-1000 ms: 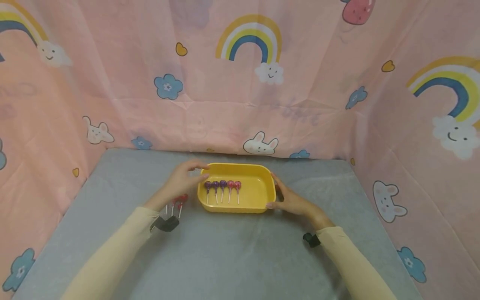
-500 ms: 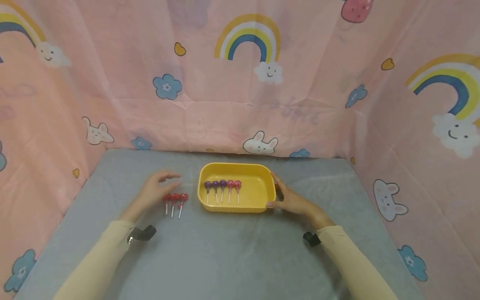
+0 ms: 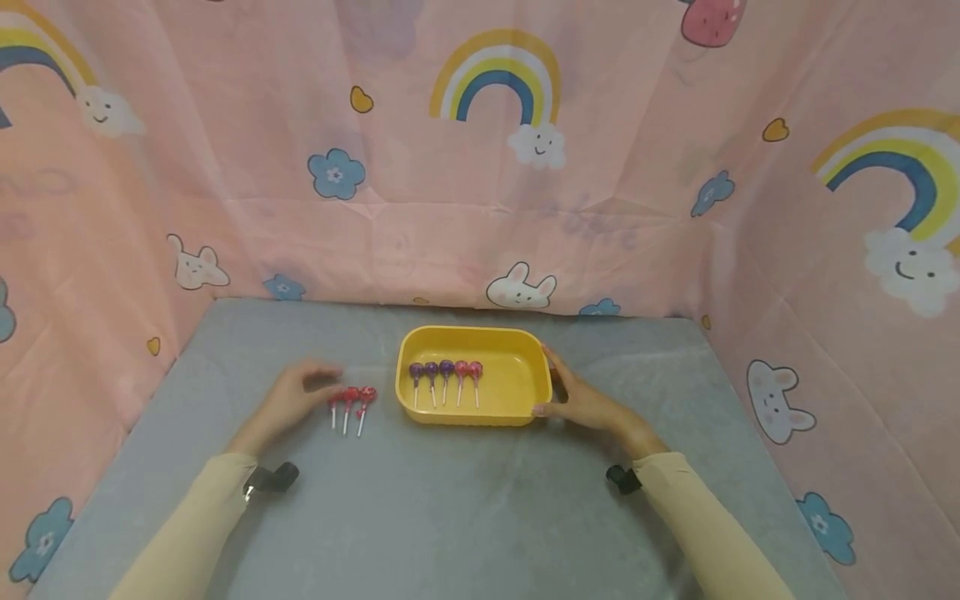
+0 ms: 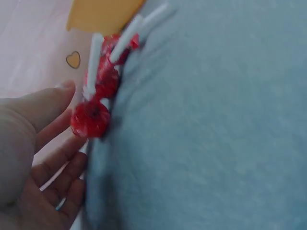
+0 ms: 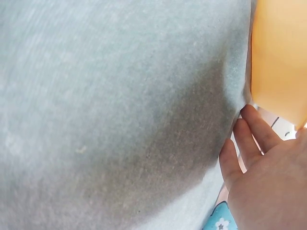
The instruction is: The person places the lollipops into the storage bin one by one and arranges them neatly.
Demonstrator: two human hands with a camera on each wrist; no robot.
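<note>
In the head view, my left hand [image 3: 288,398] is beside three red lollipops [image 3: 350,395] lying on the grey cloth, thumb and fingers apart around the leftmost one's head. The left wrist view shows that nearest red lollipop [image 4: 91,119] between the thumb and the spread fingers, white stick pointing away. A yellow tray [image 3: 487,419] stands to the right of them. Inside, at its left, three purple lollipops [image 3: 431,368] and two pink lollipops [image 3: 468,369] lie in a row. My right hand [image 3: 585,402] rests against the tray's right end, fingers extended in the right wrist view.
A grey cloth [image 3: 450,508] covers the table. Pink printed curtains [image 3: 465,217] enclose it at the back and both sides, close behind the tray. A small black wrist camera [image 3: 273,477] sits on the left forearm, another black camera [image 3: 622,479] on the right.
My left hand has moved away from the tray's left rim, leftward and down to the red lollipops, which its arm partly covered before. The right hand and tray have stayed in place.
</note>
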